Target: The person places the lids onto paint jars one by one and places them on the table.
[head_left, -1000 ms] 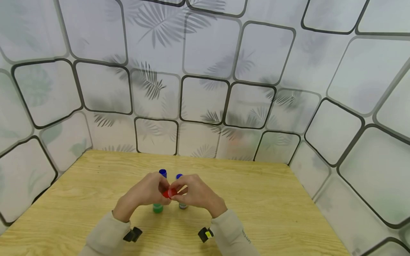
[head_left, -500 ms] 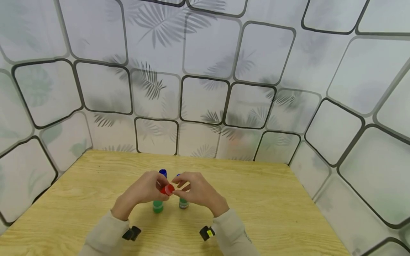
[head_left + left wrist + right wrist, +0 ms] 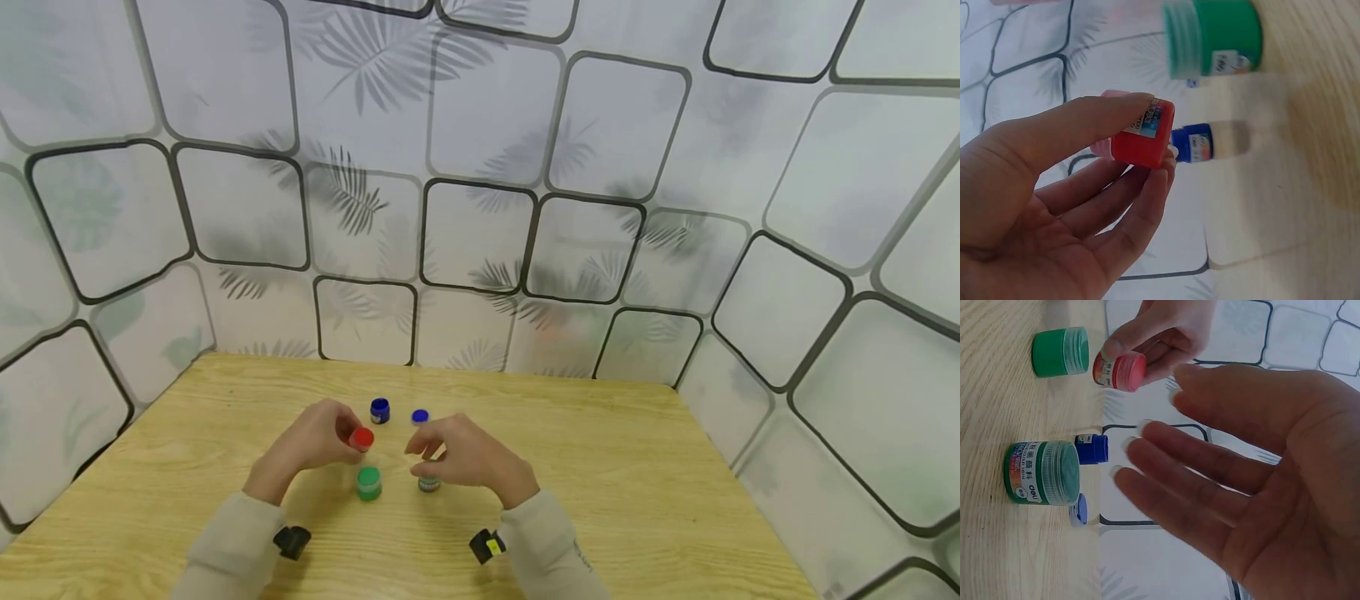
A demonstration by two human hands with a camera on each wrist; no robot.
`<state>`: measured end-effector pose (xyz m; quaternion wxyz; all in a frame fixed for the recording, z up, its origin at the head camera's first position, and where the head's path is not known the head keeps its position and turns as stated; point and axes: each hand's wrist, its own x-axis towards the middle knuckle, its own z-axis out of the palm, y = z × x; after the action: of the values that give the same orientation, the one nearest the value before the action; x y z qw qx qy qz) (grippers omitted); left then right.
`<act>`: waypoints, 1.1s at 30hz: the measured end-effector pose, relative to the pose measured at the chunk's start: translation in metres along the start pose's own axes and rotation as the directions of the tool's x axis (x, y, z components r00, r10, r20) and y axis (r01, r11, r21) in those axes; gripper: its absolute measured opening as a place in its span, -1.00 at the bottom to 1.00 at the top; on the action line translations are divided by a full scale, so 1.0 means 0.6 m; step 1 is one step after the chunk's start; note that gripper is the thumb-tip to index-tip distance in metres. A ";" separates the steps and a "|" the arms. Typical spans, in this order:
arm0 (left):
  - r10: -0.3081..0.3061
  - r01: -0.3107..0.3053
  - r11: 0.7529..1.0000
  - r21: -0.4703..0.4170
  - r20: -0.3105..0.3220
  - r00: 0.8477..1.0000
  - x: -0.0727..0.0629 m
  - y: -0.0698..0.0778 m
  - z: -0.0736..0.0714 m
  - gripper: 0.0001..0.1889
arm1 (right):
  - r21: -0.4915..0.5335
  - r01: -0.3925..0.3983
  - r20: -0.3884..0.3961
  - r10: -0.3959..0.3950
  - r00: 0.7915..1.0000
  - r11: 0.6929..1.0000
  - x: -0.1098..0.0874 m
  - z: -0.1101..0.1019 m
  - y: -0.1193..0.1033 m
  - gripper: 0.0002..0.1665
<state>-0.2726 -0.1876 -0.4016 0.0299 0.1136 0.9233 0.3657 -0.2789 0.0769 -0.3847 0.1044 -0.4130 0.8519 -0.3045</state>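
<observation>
My left hand (image 3: 318, 437) pinches a small red paint jar (image 3: 362, 439) between thumb and fingers, holding it above the table. Its clear-sided lid is on, as the right wrist view shows. My right hand (image 3: 465, 450) holds nothing; its fingers are spread and slightly bent over a dark green paint jar (image 3: 1041, 473) with its lid on. Between the two hands stands a brighter green paint jar (image 3: 369, 483), also lidded. Farther back is a blue paint jar (image 3: 380, 411) without a lid, and a blue lid (image 3: 420, 416) lies to its right.
The jars stand close together on a light wooden table (image 3: 585, 492). A patterned white curtain-like backdrop (image 3: 480, 242) rises behind the table's far edge and along both sides. Each wrist wears a small black camera.
At first both hands held the red jar together at its lid. The right hand has let go, and the left has carried the jar leftward, uncovering the green jar and blue jar.
</observation>
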 end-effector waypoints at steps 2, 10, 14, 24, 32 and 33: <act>-0.022 0.022 1.000 -0.002 0.001 1.000 0.003 -0.010 0.002 -0.72 | -0.022 -0.013 0.036 0.014 0.999 1.000 0.000 0.000 0.000 -0.74; -0.057 0.057 0.998 0.025 0.007 0.998 0.005 -0.031 0.004 -0.75 | -0.062 -0.083 0.127 0.090 0.988 0.995 -0.002 0.001 -0.002 -0.73; -0.068 0.068 0.997 0.041 0.010 0.998 0.003 -0.036 0.005 -0.76 | -0.060 -0.091 0.134 0.098 0.986 0.994 -0.002 0.003 0.000 -0.73; -0.085 0.084 0.995 0.055 0.011 0.996 0.005 -0.045 0.006 -0.72 | -0.057 -0.086 0.135 0.093 0.986 0.995 -0.002 0.005 0.003 -0.73; -0.086 0.085 0.995 0.057 0.025 0.996 0.006 -0.048 0.006 -0.69 | -0.051 -0.091 0.142 0.098 0.985 0.995 -0.002 0.005 0.001 -0.72; -0.088 0.086 0.995 0.057 0.029 0.996 0.006 -0.049 0.006 -0.69 | -0.051 -0.093 0.143 0.100 0.985 0.994 -0.002 0.005 0.001 -0.72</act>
<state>-0.2810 -0.2050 -0.4241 0.0571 0.0798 0.9366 0.3363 -0.2772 0.0768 -0.3873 0.1714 -0.3945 0.8677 -0.2493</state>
